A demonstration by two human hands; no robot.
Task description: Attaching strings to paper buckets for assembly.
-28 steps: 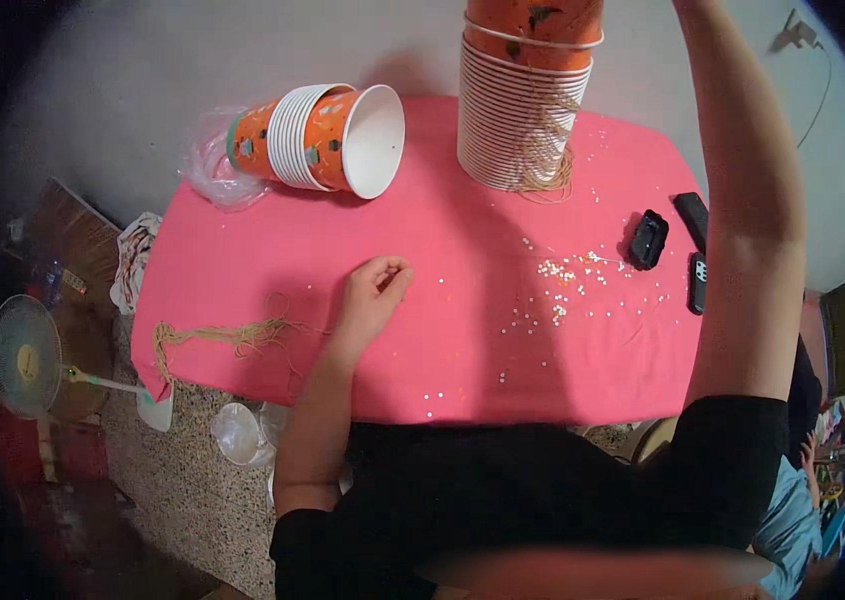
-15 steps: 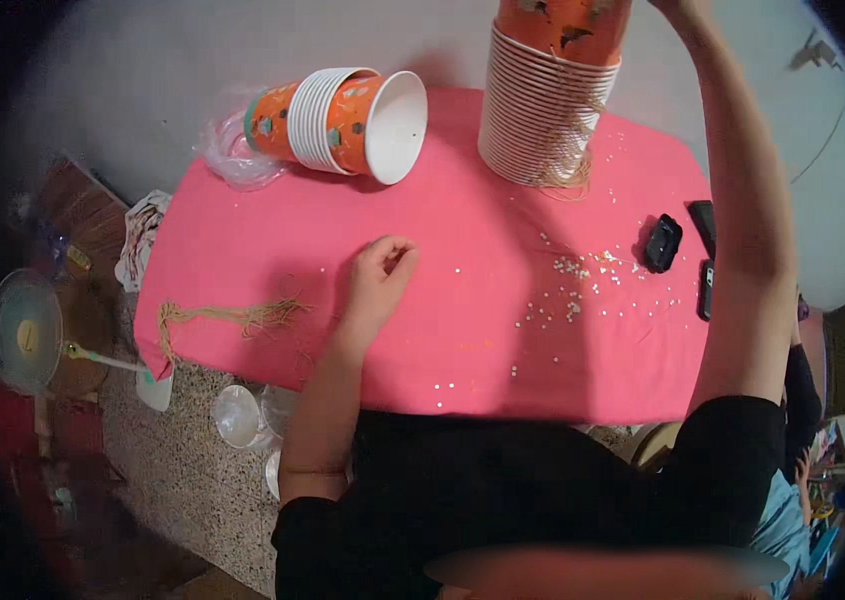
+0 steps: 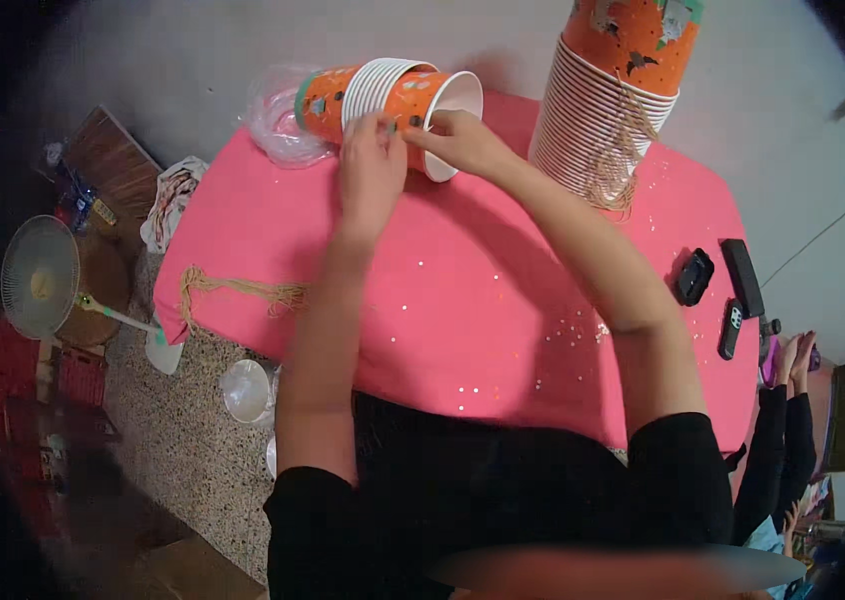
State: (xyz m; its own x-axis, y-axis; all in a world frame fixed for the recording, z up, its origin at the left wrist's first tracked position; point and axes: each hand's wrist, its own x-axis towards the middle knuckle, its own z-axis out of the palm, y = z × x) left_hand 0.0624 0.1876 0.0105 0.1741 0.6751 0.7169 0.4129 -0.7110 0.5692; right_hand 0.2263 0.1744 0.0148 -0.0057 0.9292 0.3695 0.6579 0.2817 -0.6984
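A nested stack of orange patterned paper buckets (image 3: 380, 88) lies on its side at the back of the table, its white rims bunched in the middle. The end bucket (image 3: 465, 97) has its white mouth toward the right. My right hand (image 3: 463, 142) grips that bucket's rim, fingers bent at the mouth's edge. My left hand (image 3: 373, 160) is closed against the near side of the stack, by the bunched rims; its fingertips are partly hidden. To the right, a tall stack of upside-down paper buckets (image 3: 583, 125) stands with tan cords (image 3: 628, 150) hanging down its side.
A pink-covered table (image 3: 503, 350) holds a bundle of tan cord (image 3: 238, 283), scattered small white dots (image 3: 568, 330), a black tray (image 3: 695, 277), a black case (image 3: 741, 277) and a remote (image 3: 731, 330). Clear plastic wrap (image 3: 288, 125) lies behind the buckets. Another person's legs (image 3: 781, 440) show at right.
My right hand has come down from above the tall stack to the lying buckets' rim. My left hand has moved up from the table to the same stack. The view has shifted.
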